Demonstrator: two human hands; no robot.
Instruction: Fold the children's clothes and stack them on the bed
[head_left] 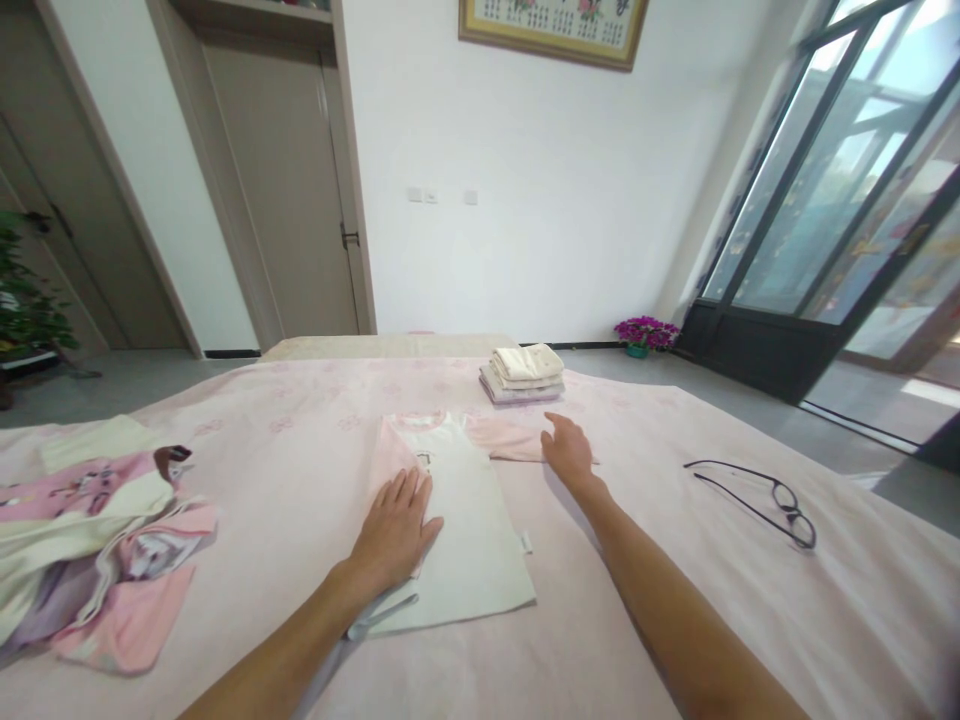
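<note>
A small white shirt with pink sleeves lies spread on the pink bed cover. My left hand rests flat on its left side, fingers stretched, over the folded-in left part and pink sleeve. The shirt's right sleeve stretches out sideways across the cover. At its cuff end is my right hand, thumb and forefinger apart, with no cloth visibly gripped. A white tag sticks out at the shirt's right edge.
Folded clothes form a small stack beyond the shirt. To the left lies a loose heap of clothes. Black-framed glasses rest on the pink cover at right. Purple flowers stand on the floor near the glass door.
</note>
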